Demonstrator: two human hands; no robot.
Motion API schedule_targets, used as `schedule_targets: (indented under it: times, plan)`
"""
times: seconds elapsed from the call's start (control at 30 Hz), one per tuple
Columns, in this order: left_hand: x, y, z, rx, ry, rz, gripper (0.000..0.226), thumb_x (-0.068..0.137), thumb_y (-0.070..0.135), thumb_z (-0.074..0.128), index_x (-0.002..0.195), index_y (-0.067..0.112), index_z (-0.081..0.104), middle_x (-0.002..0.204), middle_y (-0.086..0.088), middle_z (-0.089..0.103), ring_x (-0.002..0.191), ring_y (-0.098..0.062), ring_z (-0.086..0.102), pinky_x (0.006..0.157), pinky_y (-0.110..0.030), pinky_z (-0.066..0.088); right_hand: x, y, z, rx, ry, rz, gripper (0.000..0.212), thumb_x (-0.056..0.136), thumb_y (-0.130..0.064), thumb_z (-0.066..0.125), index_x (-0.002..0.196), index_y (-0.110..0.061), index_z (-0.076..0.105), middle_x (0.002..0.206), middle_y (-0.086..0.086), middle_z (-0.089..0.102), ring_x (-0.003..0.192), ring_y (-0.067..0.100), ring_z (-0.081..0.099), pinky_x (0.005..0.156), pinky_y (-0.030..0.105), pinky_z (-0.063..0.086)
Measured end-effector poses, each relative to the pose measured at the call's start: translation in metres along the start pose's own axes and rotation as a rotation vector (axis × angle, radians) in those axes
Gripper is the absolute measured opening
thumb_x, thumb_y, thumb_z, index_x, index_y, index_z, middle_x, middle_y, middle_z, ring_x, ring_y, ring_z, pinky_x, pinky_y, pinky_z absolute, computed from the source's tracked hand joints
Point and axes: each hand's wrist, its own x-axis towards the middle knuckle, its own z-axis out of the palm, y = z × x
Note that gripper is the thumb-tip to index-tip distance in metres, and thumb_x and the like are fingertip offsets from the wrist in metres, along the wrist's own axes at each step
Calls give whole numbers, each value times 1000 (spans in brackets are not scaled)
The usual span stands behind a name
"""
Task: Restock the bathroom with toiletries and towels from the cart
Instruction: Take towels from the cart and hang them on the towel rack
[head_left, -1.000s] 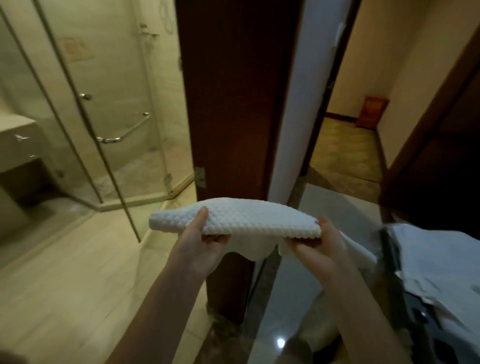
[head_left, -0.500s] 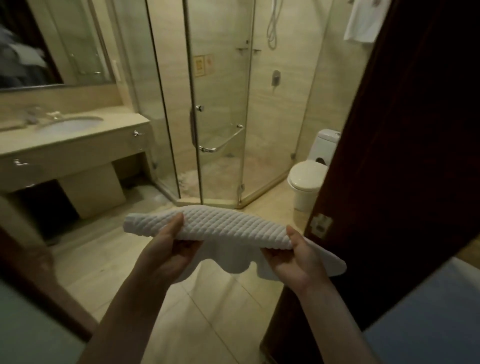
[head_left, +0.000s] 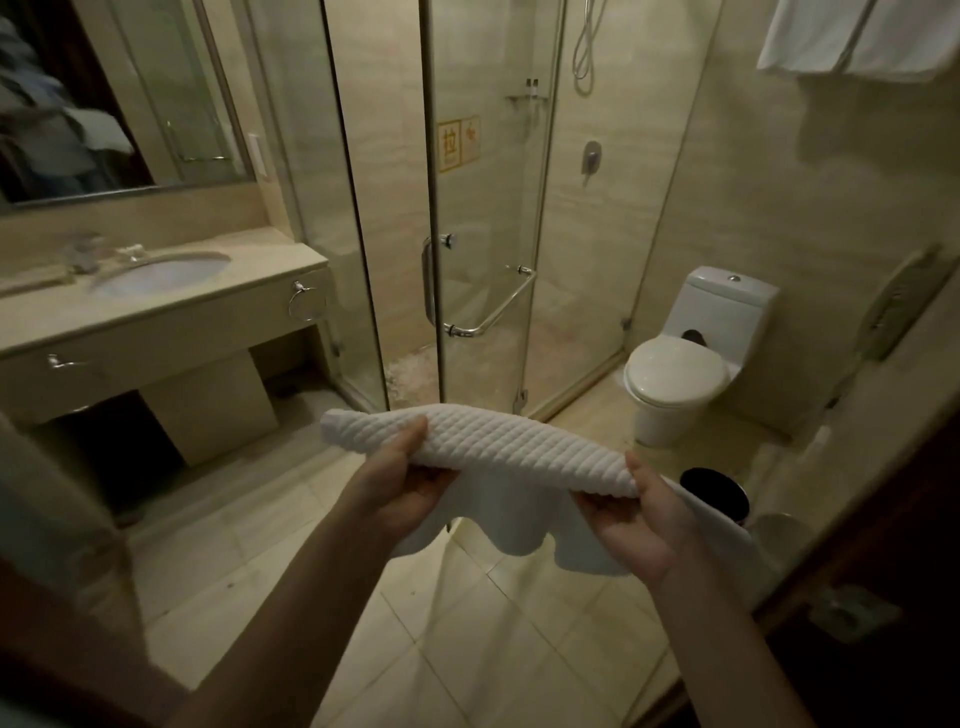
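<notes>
Early days I'd say: the folded white towel is in the air over the bathroom floor, left hand and right hand each gripping an end, nothing placed yet.

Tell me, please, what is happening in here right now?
A person at the bathroom doorway holds a folded white towel with both hands: the left hand grips its left end, the right hand its right end. The towel is up in the air over the tiled floor, not yet put down anywhere. Ahead are the glass shower, the toilet on the right and the sink counter on the left.
</notes>
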Motion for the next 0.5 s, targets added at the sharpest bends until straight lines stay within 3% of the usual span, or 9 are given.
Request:
schedule_targets:
  times: [0.1, 0.17, 0.27, 0.33, 0.43, 0.5]
  plan:
    - [40, 7, 21, -6, 3, -1, 30, 93, 12, 51, 119, -1, 45, 111, -25, 57, 101, -33, 57, 88, -48, 44, 34, -20, 17, 5, 36, -59, 46, 96, -24, 45, 135, 2, 41, 128, 24, 53, 116, 34, 51, 95, 42, 41]
    - [69, 11, 38, -11, -16, -15, 20, 93, 11, 51, 109, -1, 47, 115, -25, 56, 115, -34, 53, 91, -47, 43, 59, -38, 26, -5, 24, -75, 43, 96, -23, 44, 133, 0, 44, 117, 23, 58, 105, 32, 56, 93, 40, 41]
    - [116, 13, 70, 23, -63, -31, 15, 93, 12, 51, 99, -2, 49, 100, -25, 59, 111, -34, 55, 87, -46, 45, 98, -70, 39, -4, 3, -92, 41, 95, -20, 43, 131, 0, 47, 109, 22, 61, 98, 31, 58, 96, 39, 41]
    - [150, 13, 93, 55, -77, -44, 19, 93, 12, 51, 103, -3, 50, 99, -25, 60, 108, -33, 56, 86, -44, 44, 124, -94, 47, 5, 7, -134, 41, 95, -21, 43, 130, -1, 48, 111, 22, 61, 100, 31, 58, 98, 39, 41]
    - [199, 15, 131, 80, -97, -91, 32, 94, 14, 50, 120, -6, 47, 122, -27, 55, 119, -32, 51, 88, -44, 43, 158, -131, 57, 2, 29, -191, 42, 96, -22, 43, 133, -2, 47, 122, 21, 58, 107, 31, 57, 99, 39, 41]
    - [229, 17, 154, 68, -113, -114, 35, 94, 14, 49, 122, -7, 47, 126, -26, 53, 121, -32, 50, 90, -44, 42, 177, -152, 65, 20, 47, -231, 43, 97, -24, 43, 134, -3, 45, 128, 21, 55, 108, 31, 56, 100, 40, 42]
